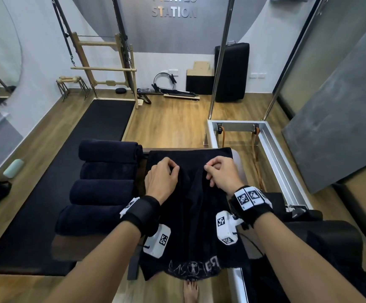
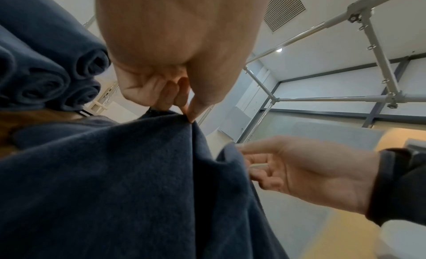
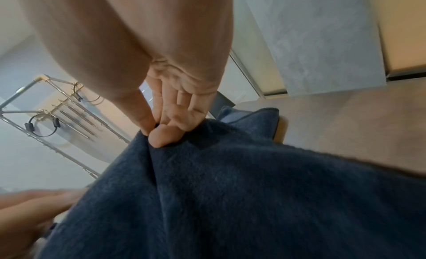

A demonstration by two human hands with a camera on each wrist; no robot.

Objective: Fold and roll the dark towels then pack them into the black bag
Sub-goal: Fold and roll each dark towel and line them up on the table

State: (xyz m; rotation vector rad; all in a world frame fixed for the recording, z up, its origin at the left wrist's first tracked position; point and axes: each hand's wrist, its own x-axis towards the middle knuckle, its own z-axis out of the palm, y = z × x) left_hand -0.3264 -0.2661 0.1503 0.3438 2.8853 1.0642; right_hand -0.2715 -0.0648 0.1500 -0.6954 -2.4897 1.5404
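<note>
A dark navy towel (image 1: 190, 217) lies spread lengthwise on the bench in front of me, its logo end hanging over the near edge. My left hand (image 1: 174, 168) pinches a raised fold of the towel near its far end; the left wrist view shows thumb and fingers closed on that ridge (image 2: 187, 117). My right hand (image 1: 207, 168) pinches a second fold just beside it, thumb against fingertips (image 3: 153, 133). Several rolled dark towels (image 1: 105, 171) lie stacked at the left, their spiral ends (image 2: 46, 75) showing. A black fabric mass (image 1: 335, 241), possibly the bag, sits at the lower right.
A metal reformer frame (image 1: 276, 154) with upright poles (image 1: 221, 62) stands at the right. A black floor mat (image 1: 68, 182) runs along the left. A bare foot (image 1: 190, 289) stands on the wooden floor below the towel's edge. A grey panel (image 1: 341, 117) leans at the far right.
</note>
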